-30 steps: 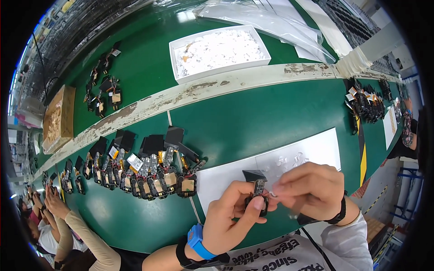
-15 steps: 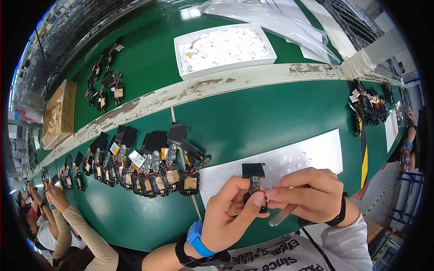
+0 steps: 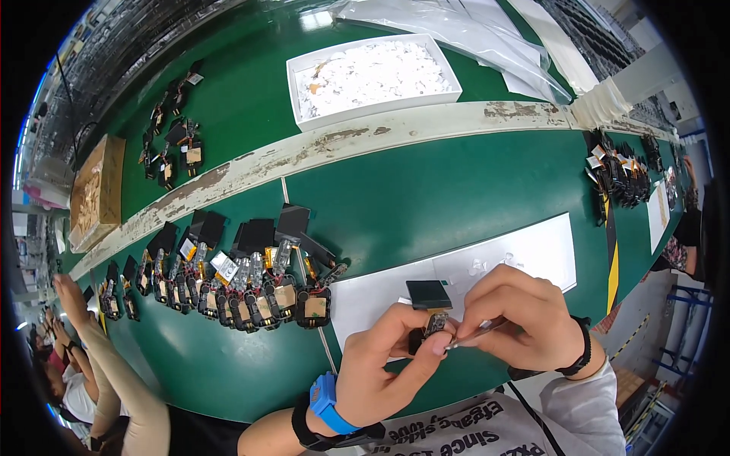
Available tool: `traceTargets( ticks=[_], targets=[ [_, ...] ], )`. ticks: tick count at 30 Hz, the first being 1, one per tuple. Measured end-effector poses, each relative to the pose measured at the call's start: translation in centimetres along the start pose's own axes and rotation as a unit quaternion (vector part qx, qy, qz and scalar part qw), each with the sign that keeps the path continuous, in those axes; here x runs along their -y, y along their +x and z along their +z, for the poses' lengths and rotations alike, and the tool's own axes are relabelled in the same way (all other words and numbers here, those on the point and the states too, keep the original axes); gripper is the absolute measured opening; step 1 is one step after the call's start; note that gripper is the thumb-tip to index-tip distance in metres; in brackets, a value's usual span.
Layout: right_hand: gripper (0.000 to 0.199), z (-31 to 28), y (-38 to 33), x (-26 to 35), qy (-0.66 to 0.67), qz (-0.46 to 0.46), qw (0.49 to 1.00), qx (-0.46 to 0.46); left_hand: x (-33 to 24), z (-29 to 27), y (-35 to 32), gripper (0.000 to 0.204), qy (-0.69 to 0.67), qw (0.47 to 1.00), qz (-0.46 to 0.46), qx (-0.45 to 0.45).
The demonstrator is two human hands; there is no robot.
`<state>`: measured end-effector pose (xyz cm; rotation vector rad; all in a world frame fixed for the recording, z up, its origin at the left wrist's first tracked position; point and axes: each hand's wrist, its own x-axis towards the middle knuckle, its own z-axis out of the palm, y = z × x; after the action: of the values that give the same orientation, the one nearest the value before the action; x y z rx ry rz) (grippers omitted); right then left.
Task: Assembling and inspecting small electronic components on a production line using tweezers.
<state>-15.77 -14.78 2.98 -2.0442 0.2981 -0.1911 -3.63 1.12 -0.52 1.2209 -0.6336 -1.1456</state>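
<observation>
Between the fingers of my left hand (image 3: 388, 357) is a small electronic module (image 3: 436, 322) with a bare circuit board. A flat black screen (image 3: 428, 295) stands out from its top. My right hand (image 3: 521, 323) is pinched at the module's right side, its fingertips touching or nearly touching it. A slim metal tool (image 3: 488, 324) lies in the right hand's grip; its tip is hard to make out. Under both hands is a white sheet (image 3: 532, 247), with small translucent pieces (image 3: 480, 264) on it beyond the right hand. My fingers hide the module's lower part.
A row of similar modules (image 3: 251, 292) lies to the left. Past the worn white ledge (image 3: 365, 138) sit a white box (image 3: 300, 110) of paper scraps, a cardboard box (image 3: 114, 182) and more modules (image 3: 179, 144). Another pile (image 3: 620, 175) is far right. A co-worker's arm (image 3: 114, 365) reaches in at left.
My right fingers have curled in closer to the module, and the metal tool has swung up from pointing down-left. The module and screen have tilted. The co-worker's arm at left has moved.
</observation>
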Motion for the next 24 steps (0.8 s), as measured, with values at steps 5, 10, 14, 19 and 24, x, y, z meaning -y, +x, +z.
traceTargets(
  ticks=[5, 10, 14, 19, 24],
  targets=[
    [0.020, 0.1, 0.0, -0.2, -0.033, -0.071, 0.996, -0.031, 0.2, 0.1, 0.1, 0.014, -0.061, 0.998, -0.020, 0.005],
    [0.021, 0.6, 0.0, -0.4, -0.095, -0.139, 0.983, -0.073, 0.0, 0.2, 0.1, 0.014, -0.049, 0.998, -0.034, -0.010],
    [0.021, 0.9, -0.1, -0.4, -0.169, -0.170, 0.967, -0.087, 0.2, 0.3, 0.2, 0.014, -0.065, 0.997, -0.039, -0.025],
    [0.021, 1.4, -0.2, -0.2, -0.237, -0.199, 0.943, -0.120, 0.1, 0.4, 0.1, 0.014, -0.048, 0.998, -0.041, -0.017],
    [0.024, 1.1, -0.5, 0.2, -0.265, -0.198, 0.935, -0.125, -0.3, 0.4, 0.2, 0.014, -0.061, 0.996, -0.056, -0.017]
  ],
)
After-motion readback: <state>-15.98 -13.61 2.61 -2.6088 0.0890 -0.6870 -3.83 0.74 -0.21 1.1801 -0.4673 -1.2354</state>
